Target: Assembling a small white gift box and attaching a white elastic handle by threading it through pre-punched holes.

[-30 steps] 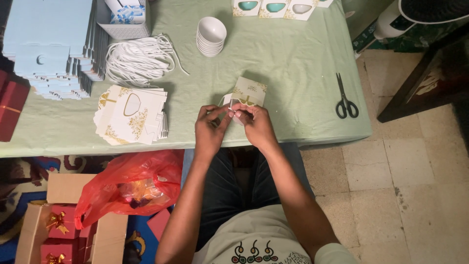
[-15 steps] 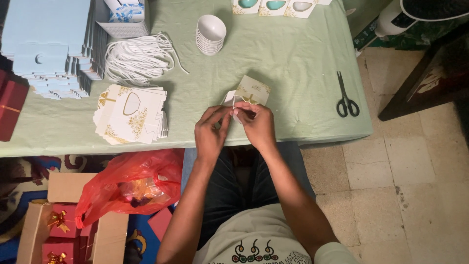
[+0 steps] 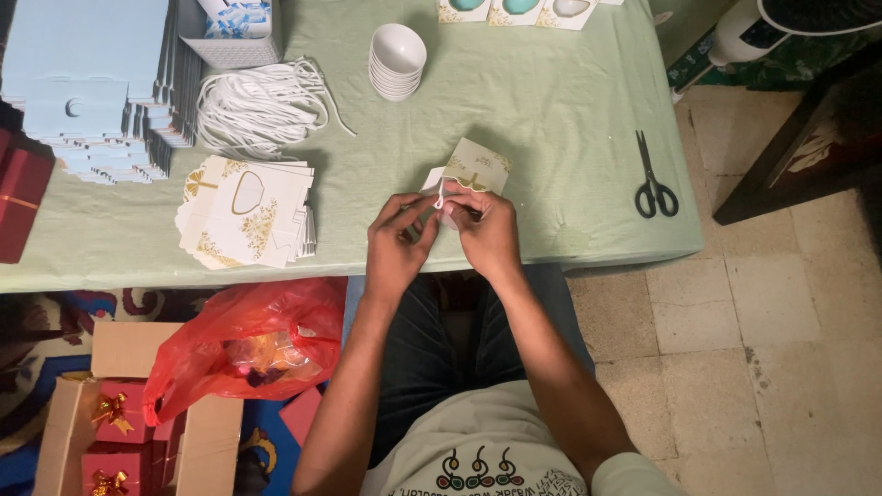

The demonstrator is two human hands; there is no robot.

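Left hand [image 3: 397,241] and right hand [image 3: 487,231] are pinching shut on a white cord [image 3: 440,195] at a small cream box [image 3: 476,169], centre frame, at the counter [image 3: 551,92] edge | step: apparently threading the cord handle; next calls for a steady pull-through | hidden: hole and fingertips are hard to make out | scissors [image 3: 654,180] lying right.

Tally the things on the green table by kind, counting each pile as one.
Box in hands: 1
Flat box stacks: 2
Cord bundle: 1
Bowl stack: 1
Scissors: 1
Basket: 1
Total: 7
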